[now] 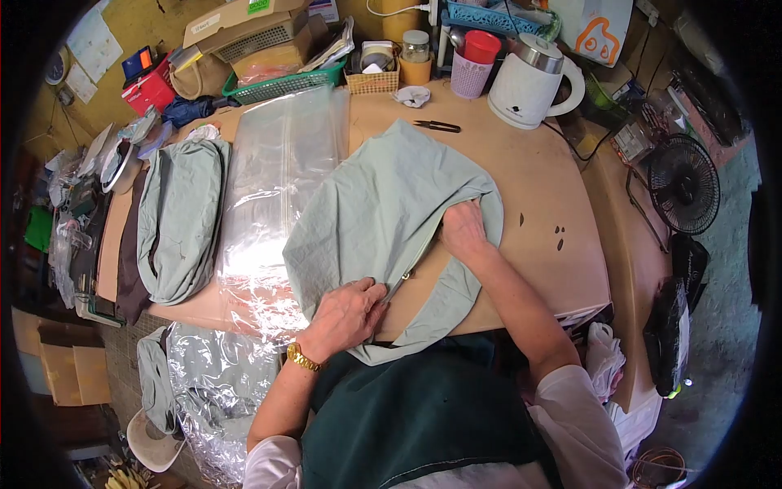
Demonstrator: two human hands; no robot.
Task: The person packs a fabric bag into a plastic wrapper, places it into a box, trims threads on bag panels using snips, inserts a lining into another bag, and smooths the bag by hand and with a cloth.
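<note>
A pale green cloth bag (375, 191) lies spread in front of me, with a strap-like band (444, 306) hanging over the table's front edge. Along its opening runs a zipper with a metal pull (406, 275). My left hand (352, 311), below a gold watch (303, 357), rests with curled fingers on the bag's near edge, the fabric pinched beside the zipper. At the bag's right side, my right hand (464, 228) grips the cloth; its fingertips are hidden in a fold. Black thread snips (437, 126) lie beyond the bag.
Clear plastic sleeves (277, 163) lie left of the bag, beside a folded green cloth bag (181, 220). At the back stand a white kettle (528, 85), a red cup (481, 47) and a green basket (285, 88). A black fan (684, 183) is at the right.
</note>
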